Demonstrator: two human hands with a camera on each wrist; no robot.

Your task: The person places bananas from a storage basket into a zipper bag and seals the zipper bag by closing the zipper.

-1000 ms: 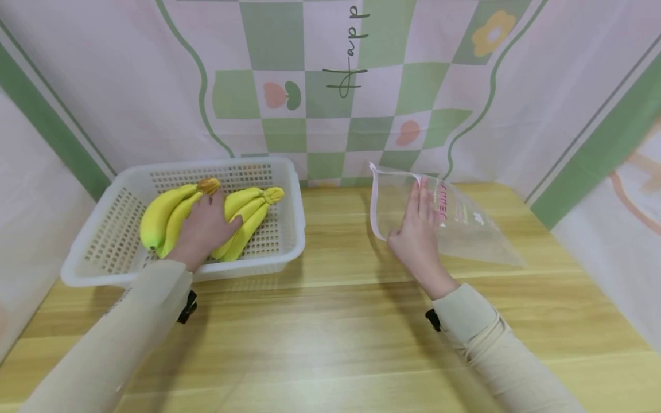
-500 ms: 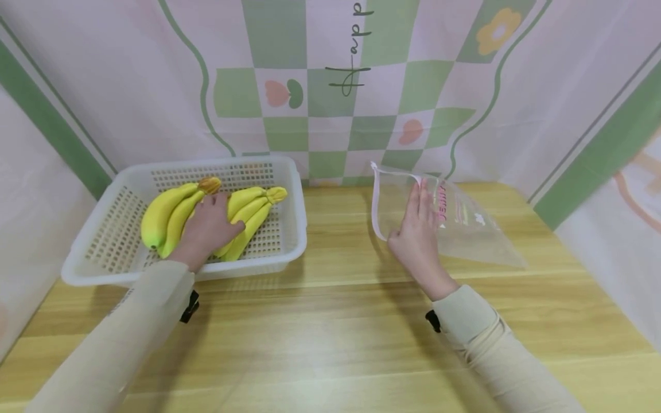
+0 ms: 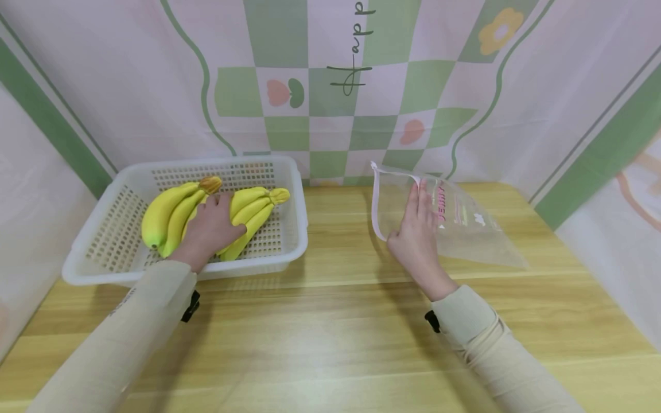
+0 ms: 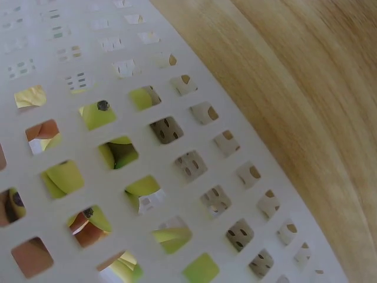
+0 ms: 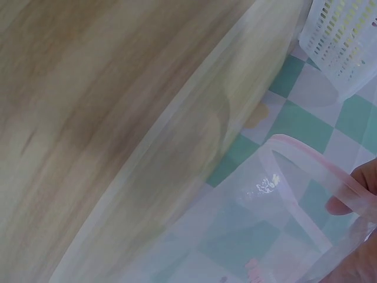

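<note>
In the head view, my left hand (image 3: pixel 209 229) reaches into the white basket (image 3: pixel 296 229) and grips the right-hand bunch of bananas (image 3: pixel 255 215), its thumb spread across them. Its fingertips are hidden among the fruit. Another bunch of bananas (image 3: pixel 165 218), with a brown stem end, lies against the hand's left side. My right hand (image 3: pixel 415 241) pinches the edge of a clear zip bag (image 3: pixel 475 241) with a pink-trimmed mouth. The bag's mouth gapes to the left, toward the basket. In the right wrist view, the thumb (image 5: pixel 339 205) shows at the pink rim (image 5: pixel 312 154).
A wooden table (image 3: pixel 310 344) carries the basket at left and the bag at right. Behind rises a green-and-white checked cloth (image 3: pixel 330 132). Through the basket's perforated wall (image 4: pixel 194 141), the left wrist view shows patches of yellow-green fruit and skin.
The right-hand bunch has shifted slightly to the right in the basket, along with my left hand. My right hand and the bag stay in place.
</note>
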